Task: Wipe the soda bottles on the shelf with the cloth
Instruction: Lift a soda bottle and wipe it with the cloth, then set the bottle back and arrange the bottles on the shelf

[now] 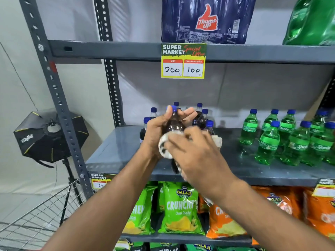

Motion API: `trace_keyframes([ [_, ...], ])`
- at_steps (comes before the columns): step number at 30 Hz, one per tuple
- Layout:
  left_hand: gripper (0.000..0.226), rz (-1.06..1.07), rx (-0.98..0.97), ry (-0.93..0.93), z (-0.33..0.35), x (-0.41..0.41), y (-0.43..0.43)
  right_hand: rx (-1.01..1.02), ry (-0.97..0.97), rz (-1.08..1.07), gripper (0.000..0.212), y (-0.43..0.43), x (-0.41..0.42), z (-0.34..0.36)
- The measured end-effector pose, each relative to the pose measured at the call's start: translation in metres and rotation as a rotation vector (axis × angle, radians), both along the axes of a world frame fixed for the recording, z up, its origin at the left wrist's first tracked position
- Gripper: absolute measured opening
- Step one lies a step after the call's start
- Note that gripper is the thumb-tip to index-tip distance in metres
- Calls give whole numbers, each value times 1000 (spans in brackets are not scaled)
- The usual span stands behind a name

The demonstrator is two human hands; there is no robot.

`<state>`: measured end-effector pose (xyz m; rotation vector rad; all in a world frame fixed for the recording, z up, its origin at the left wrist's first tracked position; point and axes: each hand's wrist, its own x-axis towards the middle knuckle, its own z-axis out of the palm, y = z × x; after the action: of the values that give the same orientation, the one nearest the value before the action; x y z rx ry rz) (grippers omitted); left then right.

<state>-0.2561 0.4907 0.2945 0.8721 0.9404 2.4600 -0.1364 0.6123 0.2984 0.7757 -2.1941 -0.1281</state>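
Observation:
A dark cola bottle point(174, 124) with a blue cap is lifted in front of the middle grey shelf point(116, 151), tilted toward me. My left hand point(159, 127) grips its upper part near the neck. My right hand point(197, 151) presses a white patterned cloth point(165, 147) against the bottle's lower body, covering most of it. Behind them, several more dark cola bottles point(203, 118) stand on the shelf. To the right stand several green soda bottles point(268, 142) with blue caps.
A price card point(183, 60) hangs from the upper shelf edge above the bottles. Wrapped bottle packs point(208, 19) sit on top. Green and orange chip bags point(181, 207) fill the shelf below. A wire basket point(39, 214) and a studio light point(49, 134) stand at left.

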Motion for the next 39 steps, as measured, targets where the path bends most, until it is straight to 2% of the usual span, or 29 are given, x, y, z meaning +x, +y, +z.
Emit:
trace_keyframes([
  [2, 30, 14, 20, 11, 1, -3, -3, 60, -27, 36, 26, 5, 7, -23],
  [4, 32, 30, 3, 21, 2, -4, -6, 95, -56, 57, 30, 10, 11, -44],
  [7, 33, 14, -1, 24, 2, -4, -7, 45, -73, 97, 38, 15, 11, -51],
  [13, 31, -17, 2, 72, 3, 1, 1, -503, -37, 249, 47, 8, -12, -5],
  [15, 32, -31, 55, 70, 4, 3, 3, -585, -34, 262, 49, 6, -14, -6],
  [19, 37, -46, 140, 53, 4, -1, -2, -568, -113, 269, 56, 15, 0, -43],
  [24, 32, -47, 110, 124, 4, -6, -7, -437, -202, 251, 55, 25, 12, -80],
  [30, 35, 61, -50, 208, 5, -10, 4, -586, -134, 244, 49, 22, -2, -61],
  [34, 33, 351, -364, 324, 6, -16, 2, -665, -107, 248, 46, 32, -1, -67],
  [39, 23, 477, -633, 470, 5, -29, -2, -766, -167, 197, 42, 56, 12, -96],
])
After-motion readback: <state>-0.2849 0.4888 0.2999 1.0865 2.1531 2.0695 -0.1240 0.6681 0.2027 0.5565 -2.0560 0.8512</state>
